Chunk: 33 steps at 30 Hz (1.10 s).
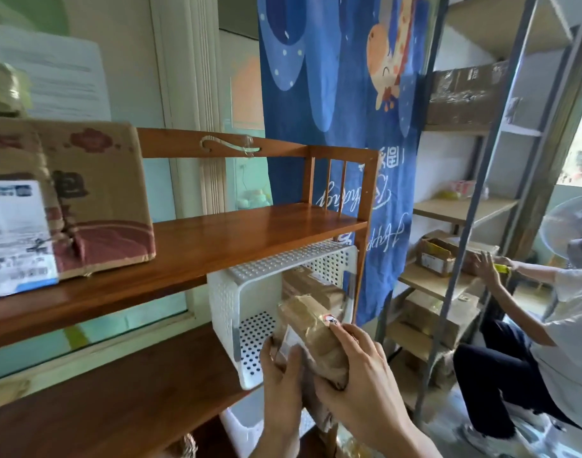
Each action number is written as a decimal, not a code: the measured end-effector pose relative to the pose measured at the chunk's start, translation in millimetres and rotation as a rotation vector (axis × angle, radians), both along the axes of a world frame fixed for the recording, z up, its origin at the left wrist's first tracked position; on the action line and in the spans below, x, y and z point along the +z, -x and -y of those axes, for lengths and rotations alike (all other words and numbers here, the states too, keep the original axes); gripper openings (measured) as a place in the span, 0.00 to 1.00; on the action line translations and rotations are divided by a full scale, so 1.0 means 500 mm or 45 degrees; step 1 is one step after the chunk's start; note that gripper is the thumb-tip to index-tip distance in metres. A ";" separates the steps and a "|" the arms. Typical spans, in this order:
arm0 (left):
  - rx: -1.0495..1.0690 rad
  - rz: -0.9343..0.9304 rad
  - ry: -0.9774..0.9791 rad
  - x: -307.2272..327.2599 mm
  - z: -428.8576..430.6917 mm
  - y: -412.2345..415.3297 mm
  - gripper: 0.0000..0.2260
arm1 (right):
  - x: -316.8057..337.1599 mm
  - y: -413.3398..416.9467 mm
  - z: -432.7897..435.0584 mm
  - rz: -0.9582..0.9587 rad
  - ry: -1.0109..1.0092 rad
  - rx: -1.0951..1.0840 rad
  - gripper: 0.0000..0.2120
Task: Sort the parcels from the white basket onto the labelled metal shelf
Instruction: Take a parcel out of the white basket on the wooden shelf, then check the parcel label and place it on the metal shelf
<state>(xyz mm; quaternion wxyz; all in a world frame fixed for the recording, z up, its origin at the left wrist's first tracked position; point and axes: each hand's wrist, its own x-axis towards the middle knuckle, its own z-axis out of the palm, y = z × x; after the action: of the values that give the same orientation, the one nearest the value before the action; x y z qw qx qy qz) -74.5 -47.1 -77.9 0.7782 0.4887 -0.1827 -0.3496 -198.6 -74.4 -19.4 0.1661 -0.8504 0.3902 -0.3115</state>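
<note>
A white perforated basket (236, 292) lies on its side under the wooden shelf, its opening toward me. I hold a brown taped parcel (311, 328) at its mouth, tilted. My left hand (281, 378) grips the parcel's lower left end and my right hand (359, 381) clasps its right side. Another brown parcel (307, 280) lies deeper inside the basket. The metal shelf (461, 206) stands at the right, with cardboard boxes on several levels.
A wooden rack (250, 233) at the left carries a large cardboard box (84, 200) with a white label. A blue cartoon curtain (342, 127) hangs behind the basket. A person in a white shirt (560, 312) crouches at the metal shelf. A fan (567, 223) stands by the window.
</note>
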 end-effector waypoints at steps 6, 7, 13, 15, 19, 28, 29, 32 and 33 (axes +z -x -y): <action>0.164 -0.191 0.286 0.066 -0.225 0.019 0.39 | 0.043 -0.008 -0.194 0.064 0.181 0.291 0.40; 0.197 -0.156 0.326 0.078 -0.263 0.006 0.41 | 0.052 -0.022 -0.225 0.102 0.200 0.364 0.40; 0.319 -0.021 0.493 0.132 -0.532 -0.099 0.39 | 0.083 -0.123 -0.404 0.489 -0.404 0.824 0.32; 0.263 -0.072 0.494 0.132 -0.626 -0.131 0.41 | 0.084 -0.175 -0.468 0.509 -0.733 1.008 0.31; 0.421 -0.100 0.430 0.165 -0.830 -0.197 0.46 | 0.084 -0.285 -0.624 0.399 -0.789 1.226 0.34; 0.445 0.189 0.373 0.185 -1.219 -0.365 0.39 | 0.079 -0.465 -0.998 0.550 -0.751 1.324 0.31; 0.450 0.183 0.364 0.179 -1.253 -0.388 0.36 | 0.078 -0.479 -1.033 0.575 -0.770 1.341 0.28; 0.331 0.137 0.387 0.171 -1.338 -0.435 0.32 | 0.077 -0.513 -1.126 0.730 -1.000 1.333 0.18; 0.278 0.109 0.393 0.171 -1.361 -0.445 0.32 | 0.078 -0.523 -1.151 0.768 -1.016 1.297 0.16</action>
<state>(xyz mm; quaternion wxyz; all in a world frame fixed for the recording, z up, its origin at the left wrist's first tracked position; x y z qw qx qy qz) 147.8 633.3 7.5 0.8687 0.3950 -0.2129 -0.2097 63.1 501.4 19.4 0.6900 -0.6783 -0.0342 -0.2502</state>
